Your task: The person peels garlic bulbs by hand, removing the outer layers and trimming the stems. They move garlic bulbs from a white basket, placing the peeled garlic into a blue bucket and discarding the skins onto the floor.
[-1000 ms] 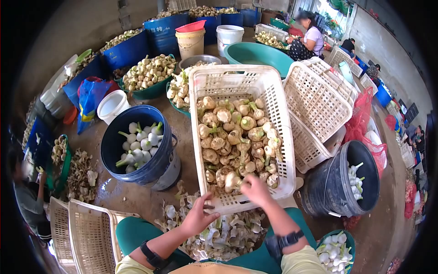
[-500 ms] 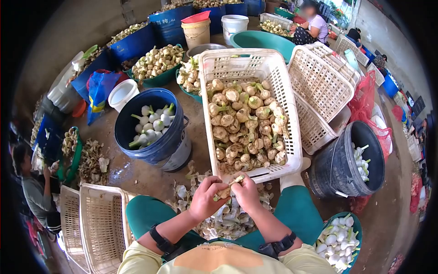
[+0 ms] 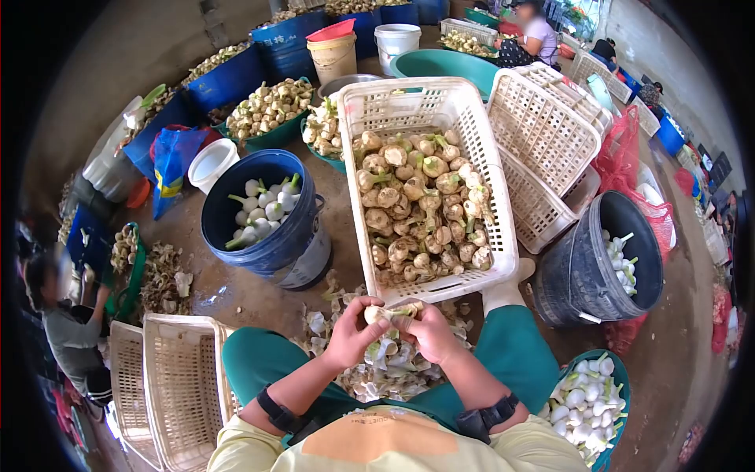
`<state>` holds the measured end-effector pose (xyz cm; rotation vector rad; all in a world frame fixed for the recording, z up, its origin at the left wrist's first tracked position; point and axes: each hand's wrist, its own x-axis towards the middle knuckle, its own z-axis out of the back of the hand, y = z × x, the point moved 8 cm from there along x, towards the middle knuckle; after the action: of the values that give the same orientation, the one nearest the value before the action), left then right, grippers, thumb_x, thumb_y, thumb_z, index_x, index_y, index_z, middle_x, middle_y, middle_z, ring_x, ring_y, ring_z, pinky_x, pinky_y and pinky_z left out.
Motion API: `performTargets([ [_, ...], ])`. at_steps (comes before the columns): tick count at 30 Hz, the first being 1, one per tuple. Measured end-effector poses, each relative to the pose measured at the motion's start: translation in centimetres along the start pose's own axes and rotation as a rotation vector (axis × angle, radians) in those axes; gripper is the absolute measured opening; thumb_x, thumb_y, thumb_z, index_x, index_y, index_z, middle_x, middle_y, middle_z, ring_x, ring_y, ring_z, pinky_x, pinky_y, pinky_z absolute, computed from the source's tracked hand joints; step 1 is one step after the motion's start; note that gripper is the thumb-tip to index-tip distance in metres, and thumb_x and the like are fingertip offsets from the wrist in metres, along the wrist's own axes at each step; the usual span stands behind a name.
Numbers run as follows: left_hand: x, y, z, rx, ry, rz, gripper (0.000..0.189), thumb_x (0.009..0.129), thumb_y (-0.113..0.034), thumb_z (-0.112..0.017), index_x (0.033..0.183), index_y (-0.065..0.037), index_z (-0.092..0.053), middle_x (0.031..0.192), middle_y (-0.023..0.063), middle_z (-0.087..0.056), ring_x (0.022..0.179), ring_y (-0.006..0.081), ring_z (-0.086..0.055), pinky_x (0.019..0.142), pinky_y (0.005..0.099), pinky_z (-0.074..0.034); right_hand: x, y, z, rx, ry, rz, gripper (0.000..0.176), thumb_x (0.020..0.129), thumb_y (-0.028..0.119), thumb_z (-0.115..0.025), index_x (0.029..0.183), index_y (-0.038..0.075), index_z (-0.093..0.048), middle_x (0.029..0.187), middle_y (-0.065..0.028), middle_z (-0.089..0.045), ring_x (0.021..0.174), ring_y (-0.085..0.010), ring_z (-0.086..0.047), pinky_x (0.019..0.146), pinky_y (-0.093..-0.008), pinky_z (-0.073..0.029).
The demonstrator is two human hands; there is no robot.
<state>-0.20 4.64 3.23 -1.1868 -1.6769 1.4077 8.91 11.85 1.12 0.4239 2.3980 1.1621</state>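
My left hand (image 3: 351, 332) is closed around the round end of a pale garlic bulb (image 3: 377, 314), just in front of the near edge of a white crate. The fingers of my right hand (image 3: 432, 333) pinch the stem side of the same bulb, where loose skin shows. Brown, unpeeled garlic bulbs (image 3: 421, 208) with short stems fill much of the white plastic crate (image 3: 506, 263). Between my knees, under the hands, lies a heap of peeled-off garlic skins (image 3: 385, 370).
A blue bucket (image 3: 303, 256) with clean white bulbs stands left of the crate. A tilted dark bucket (image 3: 562, 287) and a green basin (image 3: 621, 393) of white bulbs are on the right. Stacked crates (image 3: 543, 130) lean behind. Other people sit at far left and far right.
The bulb between my hands has turned; its pale round end now shows at the left, where browner skin and stem showed before. My view has shifted slightly.
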Motion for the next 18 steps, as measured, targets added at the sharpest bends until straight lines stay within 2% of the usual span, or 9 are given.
performTargets([
  [1,0.1,0.4,0.7,0.005,-0.005,0.000,0.030,0.082,-0.022,-0.062,0.104,-0.006,-0.049,0.086,0.0030,-0.051,0.075,0.0137,-0.053,0.066,0.0264,-0.045,-0.2,0.3,-0.2,0.004,0.005,-0.001,0.029,0.081,0.009,-0.060,0.108,0.003,-0.053,0.079,0.0017,-0.055,0.060,-0.0058,-0.044,0.052,-0.0202,-0.036],
  [4,-0.6,3.8,-0.8,-0.671,0.347,0.510,0.045,0.089,-0.041,-0.044,0.113,-0.003,-0.043,0.087,0.0072,-0.053,0.073,0.0151,-0.053,0.061,0.0277,-0.045,-0.6,1.9,-0.4,-0.667,0.039,0.197,0.016,0.082,0.013,-0.058,0.089,-0.001,-0.057,0.080,-0.0059,-0.060,0.067,-0.0157,-0.056,0.061,-0.0274,-0.045],
  [5,-0.8,4.3,-1.3,-0.672,0.342,0.512,0.045,0.089,-0.041,-0.044,0.113,-0.003,-0.043,0.087,0.0072,-0.053,0.073,0.0151,-0.053,0.061,0.0277,-0.045,-0.3,1.6,-0.2,-0.663,0.041,0.193,0.016,0.082,0.013,-0.058,0.089,-0.001,-0.057,0.080,-0.0059,-0.060,0.067,-0.0157,-0.056,0.061,-0.0274,-0.045],
  [7,0.2,2.8,0.0,-0.076,-0.070,0.267,0.048,0.087,-0.041,-0.050,0.115,-0.002,-0.045,0.087,0.0078,-0.055,0.073,0.0167,-0.054,0.059,0.0291,-0.045,-0.2,3.1,1.0,-1.171,-0.243,0.303,0.022,0.077,0.014,-0.056,0.093,-0.002,-0.057,0.084,-0.0176,-0.061,0.073,-0.0314,-0.059,0.067,-0.0375,-0.046],
  [8,0.4,1.8,-0.2,0.202,-0.024,0.021,0.051,0.084,-0.039,-0.057,0.115,0.000,-0.047,0.085,0.0075,-0.058,0.072,0.0162,-0.056,0.061,0.0281,-0.047,-0.6,3.8,0.5,-1.172,-0.256,0.396,0.025,0.075,0.015,-0.054,0.092,-0.002,-0.057,0.088,-0.0224,-0.059,0.078,-0.0400,-0.055,0.069,-0.0427,-0.045],
  [11,0.1,2.6,-0.2,0.556,0.158,0.145,0.051,0.082,-0.035,-0.061,0.113,0.003,-0.047,0.085,0.0070,-0.059,0.073,0.0137,-0.057,0.064,0.0263,-0.048,-0.6,3.6,-1.2,-1.084,-0.009,0.190,0.025,0.076,0.015,-0.054,0.094,-0.003,-0.057,0.081,-0.0179,-0.060,0.072,-0.0317,-0.059,0.064,-0.0376,-0.045],
  [12,-0.1,2.7,-0.6,0.381,0.228,0.230,0.047,0.082,-0.033,-0.062,0.111,0.002,-0.049,0.084,0.0062,-0.060,0.072,0.0125,-0.058,0.066,0.0254,-0.049,-0.2,2.5,-0.6,-0.807,0.117,0.040,0.027,0.077,0.014,-0.057,0.098,-0.002,-0.057,0.081,-0.0100,-0.062,0.070,-0.0186,-0.058,0.061,-0.0305,-0.045],
  [15,-0.9,2.8,-2.0,-0.106,0.429,0.394,0.041,0.081,-0.028,-0.063,0.108,0.001,-0.051,0.086,0.0065,-0.060,0.073,0.0127,-0.059,0.067,0.0269,-0.050,-0.6,-0.1,0.8,-0.243,0.310,-0.230,0.029,0.077,0.015,-0.059,0.101,-0.003,-0.057,0.085,-0.0046,-0.060,0.074,-0.0111,-0.055,0.063,-0.0262,-0.044],
  [18,-1.2,3.3,-2.2,-0.183,0.420,0.429,0.046,0.078,-0.019,-0.065,0.111,-0.002,-0.039,0.093,0.0105,-0.057,0.077,0.0196,-0.062,0.070,0.0306,-0.052,-0.7,-0.8,1.9,-0.118,0.268,-0.127,0.029,0.076,0.011,-0.061,0.101,-0.002,-0.057,0.087,-0.0035,-0.060,0.075,-0.0109,-0.055,0.067,-0.0250,-0.044],
])
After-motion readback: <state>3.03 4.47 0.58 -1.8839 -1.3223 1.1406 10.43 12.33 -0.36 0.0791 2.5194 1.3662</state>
